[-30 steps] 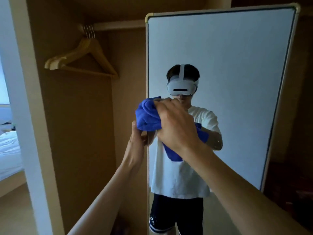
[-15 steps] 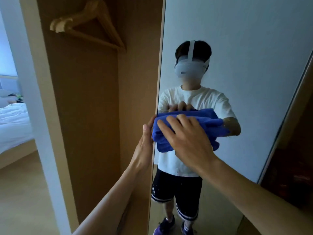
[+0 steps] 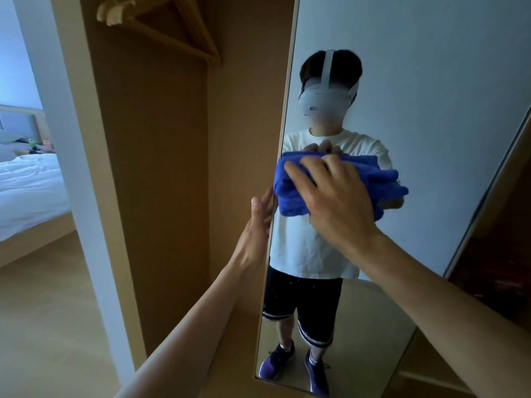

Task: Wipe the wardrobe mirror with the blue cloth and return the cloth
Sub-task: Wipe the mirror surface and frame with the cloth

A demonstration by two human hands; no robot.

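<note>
Right hand (image 3: 339, 202) presses blue cloth (image 3: 288, 198) on mirror (image 3: 431, 110); left hand (image 3: 258, 222) touches edge.

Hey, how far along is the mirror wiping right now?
Done: the blue cloth is fetched. In hand: the right hand presses it on the mirror near its left edge, the left hand resting on that edge. Left: how much glass remains unwiped doesn't show; the cloth must go back.

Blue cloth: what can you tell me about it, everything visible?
The cloth is deep blue, soft, towel-like fabric, bunched into thick folds. It sits against the mirror near its left edge. The right hand, spread wide, presses it there; the left hand rests beside it on the mirror's edge.
</note>
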